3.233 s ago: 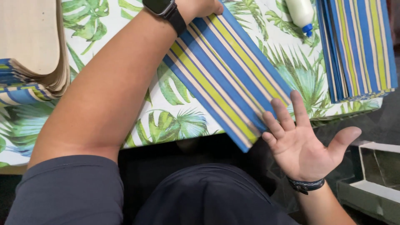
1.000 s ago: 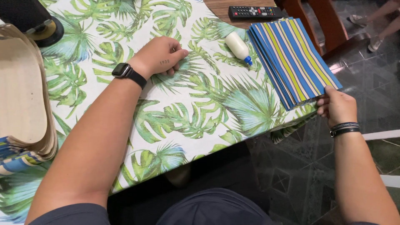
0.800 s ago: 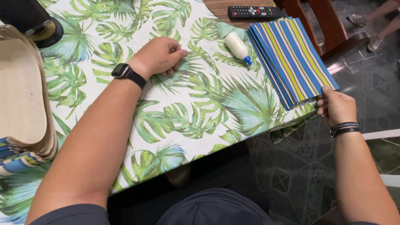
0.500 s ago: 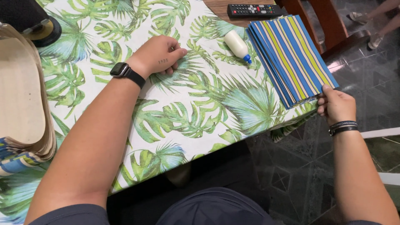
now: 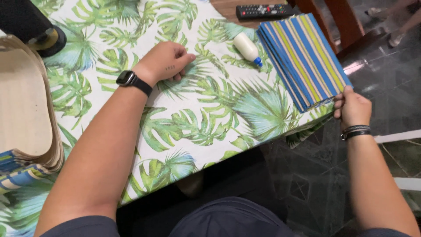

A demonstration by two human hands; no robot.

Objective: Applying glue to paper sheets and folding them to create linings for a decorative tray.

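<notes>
View from above, looking down over a table covered in a white cloth printed with green and blue tropical leaves.

Right hand at the table's near right corner, fingers curled and pressed onto the near corner of a stack of striped sheets, thumb on top. Stack in blue, yellow and green stripes, lying flat on the table's right edge, its near corner reaching slightly past the edge. Dark bands on the right wrist.

Left hand resting knuckles-up on the cloth near the middle of the table, fingers loosely curled under, holding nothing, well apart from the striped stack. Black smartwatch on the left wrist, forearm stretched diagonally across the table.

Between the two hands, just beside the far left edge of the stack: a small white glue bottle with a blue tip, lying on its side. Beyond it, on bare wood at the far edge, a black remote control.

At the far left, a pile of pale, rounded sheets with blue striped undersides showing at the bottom. Behind that pile, a dark cylindrical object on a round yellow-rimmed base.

Dark tiled floor to the right, with a wooden chair at the top right. Dark clothing in the lower foreground.
</notes>
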